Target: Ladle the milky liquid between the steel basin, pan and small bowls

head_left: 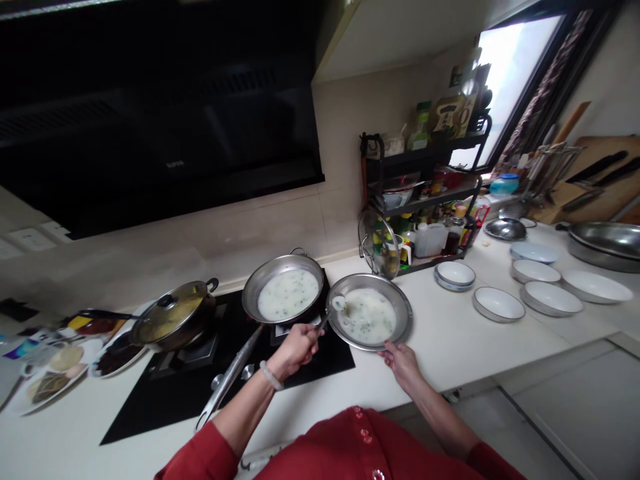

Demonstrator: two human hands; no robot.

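Note:
My left hand (299, 347), with a pale bracelet on its wrist, is closed round the handle of a ladle (339, 303). The ladle's bowl is over the left side of a round metal basin (406, 321) of white soup with green bits. My right hand (403, 363) pinches the basin's near rim. Just left, on the stove, stands a long-handled steel pan (251, 288) with a similar white soup in it. The basin rests on the counter at the stove's right edge.
A lidded pot (173, 317) stands on the left of the black stove (145, 400). Several white bowls (499, 305) sit on the right of the counter. Behind the basin are a glass lid (379, 243) and a black spice rack (425, 200). A range hood (165, 133) hangs above.

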